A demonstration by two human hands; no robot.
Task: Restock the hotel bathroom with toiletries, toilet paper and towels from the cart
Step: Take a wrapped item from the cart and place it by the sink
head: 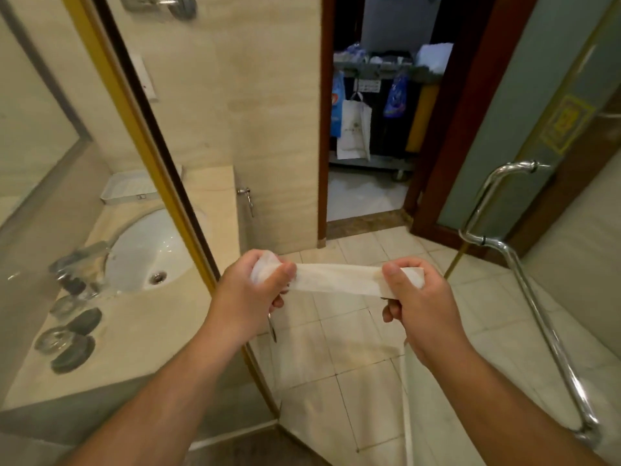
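Observation:
A strip of white toilet paper [339,279] is stretched level between my two hands, above the tiled floor. My left hand [255,287] grips its bunched left end, and my right hand [416,297] pinches the right end with the thumb on top. A thin metal piece hangs below my left hand. The housekeeping cart [379,105] stands outside the open doorway, with bags hanging on it and white towels [435,55] on top.
Behind a glass panel with a gold frame [161,169] lies the counter [144,331] with a white sink [148,250], a white tray [131,188] and several dark lids and glasses [70,334]. A glass door with a chrome handle [524,280] stands open at right.

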